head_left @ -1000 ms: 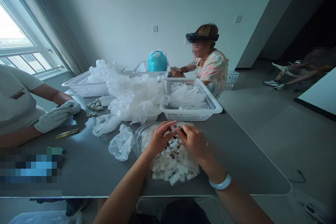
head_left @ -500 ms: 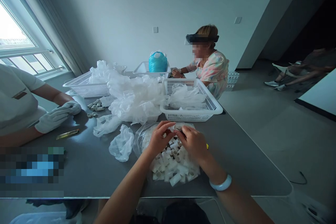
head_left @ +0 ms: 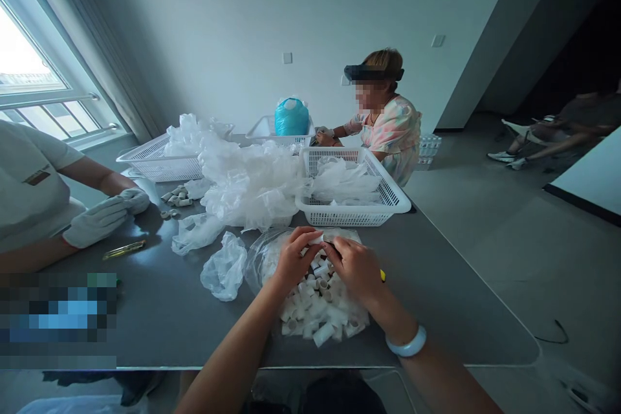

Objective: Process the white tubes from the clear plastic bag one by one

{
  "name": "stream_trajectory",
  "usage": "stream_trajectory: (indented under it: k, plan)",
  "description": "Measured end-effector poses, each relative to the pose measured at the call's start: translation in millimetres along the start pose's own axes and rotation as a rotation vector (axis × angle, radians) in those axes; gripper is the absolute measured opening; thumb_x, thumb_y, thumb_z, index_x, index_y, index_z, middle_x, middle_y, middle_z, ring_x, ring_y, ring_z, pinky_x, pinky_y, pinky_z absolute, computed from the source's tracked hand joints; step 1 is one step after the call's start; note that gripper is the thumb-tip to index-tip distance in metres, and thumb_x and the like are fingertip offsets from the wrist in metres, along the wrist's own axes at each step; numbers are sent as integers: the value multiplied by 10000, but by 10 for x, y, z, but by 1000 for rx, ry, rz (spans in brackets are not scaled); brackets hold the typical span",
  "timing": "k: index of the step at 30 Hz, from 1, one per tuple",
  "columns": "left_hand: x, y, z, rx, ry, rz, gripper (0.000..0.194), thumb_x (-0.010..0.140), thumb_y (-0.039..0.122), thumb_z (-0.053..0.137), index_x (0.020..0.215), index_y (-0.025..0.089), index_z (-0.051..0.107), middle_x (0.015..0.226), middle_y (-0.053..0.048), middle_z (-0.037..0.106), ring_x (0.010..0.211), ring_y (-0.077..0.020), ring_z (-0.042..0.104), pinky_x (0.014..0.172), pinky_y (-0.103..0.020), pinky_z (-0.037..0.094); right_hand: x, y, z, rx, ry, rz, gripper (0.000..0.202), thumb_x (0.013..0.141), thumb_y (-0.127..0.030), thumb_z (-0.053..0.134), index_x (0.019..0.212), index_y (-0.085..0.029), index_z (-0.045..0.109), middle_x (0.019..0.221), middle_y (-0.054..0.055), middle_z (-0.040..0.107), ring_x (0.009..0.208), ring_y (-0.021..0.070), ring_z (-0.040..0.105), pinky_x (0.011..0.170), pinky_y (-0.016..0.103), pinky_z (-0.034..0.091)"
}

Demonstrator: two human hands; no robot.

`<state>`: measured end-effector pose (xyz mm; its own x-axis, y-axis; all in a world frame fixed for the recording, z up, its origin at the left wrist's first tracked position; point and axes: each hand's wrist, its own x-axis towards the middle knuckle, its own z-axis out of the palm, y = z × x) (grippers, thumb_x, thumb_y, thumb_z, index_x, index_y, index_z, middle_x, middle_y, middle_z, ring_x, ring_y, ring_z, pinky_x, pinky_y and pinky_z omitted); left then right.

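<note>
A grey table [head_left: 436,297] stood in a pale-walled room, with a window [head_left: 29,77] at the left and a dark doorway off to the right. Near the table's front edge lay a heap of short white tubes [head_left: 320,314] on a clear bag [head_left: 264,252]. Over the far end of that heap the left hand [head_left: 291,259] and the right hand [head_left: 356,265] met, fingertips drawn together around one small tube [head_left: 316,240], pinched between them just above the heap. A pale bangle [head_left: 406,344] circled the right wrist, and a bit of yellow [head_left: 383,275] showed beside the right hand, too small to tell what it was. To the left of the heap lay a crumpled bag [head_left: 224,268], and beyond it a large mound of clear plastic [head_left: 247,184] spread across the middle of the table. A white basket [head_left: 388,197] with more plastic in it stood just behind the hands, a second basket [head_left: 155,165] farther left, and a third at the far end holding a blue bag [head_left: 291,116]. At the left sat a person in white gloves [head_left: 104,217], hands resting on the table near a few loose tubes [head_left: 175,197] and a thin yellowish tool [head_left: 123,248]. At the far end sat another person in a patterned shirt [head_left: 395,132].
</note>
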<state>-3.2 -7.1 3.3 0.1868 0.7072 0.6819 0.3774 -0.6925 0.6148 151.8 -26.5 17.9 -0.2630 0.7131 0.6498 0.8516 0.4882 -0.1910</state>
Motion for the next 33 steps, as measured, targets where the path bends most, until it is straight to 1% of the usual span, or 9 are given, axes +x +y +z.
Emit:
stream_trajectory:
  k: [4, 7, 9, 11, 15, 19, 25, 30, 33]
  plan:
    - [-14, 32, 10, -101, -4, -80, 148, 804, 163, 567, 948, 172, 600, 1070, -110, 660, 927, -178, 645, 719, -270, 525, -8, -18, 3, 9, -26, 1, 524, 959, -470, 218, 656, -190, 540, 584, 22, 601, 544, 130, 562, 522, 253, 285]
    - [-18, 46, 6, -140, -16, -131, 139, 808, 166, 561, 945, 169, 578, 1136, -133, 642, 933, -189, 653, 710, -278, 524, -7, -6, 11, 2, -12, 2, 520, 958, -472, 221, 654, -187, 531, 594, 30, 601, 558, 133, 568, 523, 253, 279]
    - [-18, 44, 2, -111, -1, -130, 106, 804, 162, 570, 909, 172, 574, 1121, -126, 651, 906, -183, 659, 695, -274, 522, -4, 5, 14, -8, 3, 6, 529, 951, -497, 218, 650, -187, 524, 589, 32, 596, 557, 136, 566, 521, 255, 274]
    - [-15, 38, 2, -63, 25, -90, 87, 794, 150, 582, 876, 175, 571, 1078, -107, 666, 896, -175, 657, 691, -271, 520, -3, 9, 11, -14, 8, 7, 532, 945, -514, 223, 650, -187, 522, 584, 32, 592, 550, 138, 560, 515, 257, 267]
    - [-9, 28, 18, 13, 68, 6, 80, 787, 155, 597, 859, 177, 570, 1002, -86, 667, 873, -157, 649, 661, -247, 521, -10, -8, -12, 2, -9, -9, 509, 956, -472, 241, 648, -182, 524, 570, 23, 579, 524, 128, 545, 508, 253, 264]
    - [-7, 34, 33, 40, 99, 21, 89, 783, 163, 609, 860, 173, 566, 970, -80, 647, 822, -138, 641, 602, -214, 511, -11, -22, -22, 16, -2, -14, 500, 957, -459, 263, 626, -183, 516, 554, 14, 565, 516, 119, 535, 506, 247, 269]
    - [-1, 59, 36, 4, 105, 5, 86, 784, 176, 615, 850, 172, 561, 959, -75, 644, 756, -118, 629, 534, -187, 489, 8, -3, -8, -18, 37, 0, 541, 947, -509, 228, 637, -181, 527, 567, 24, 574, 540, 131, 539, 525, 253, 278]
    - [-14, 44, 53, -41, 108, -41, 72, 781, 190, 615, 829, 173, 563, 968, -80, 640, 776, -124, 626, 561, -203, 502, 9, -25, -56, -4, 22, -37, 530, 959, -468, 241, 616, -185, 529, 540, 15, 567, 511, 119, 525, 508, 250, 267]
    - [-35, 14, 91, -163, 111, -106, 101, 775, 222, 620, 835, 169, 559, 986, -85, 630, 794, -127, 629, 595, -215, 517, 6, -31, -58, 16, 52, -43, 531, 958, -465, 251, 597, -188, 525, 532, 11, 561, 499, 115, 517, 512, 251, 271]
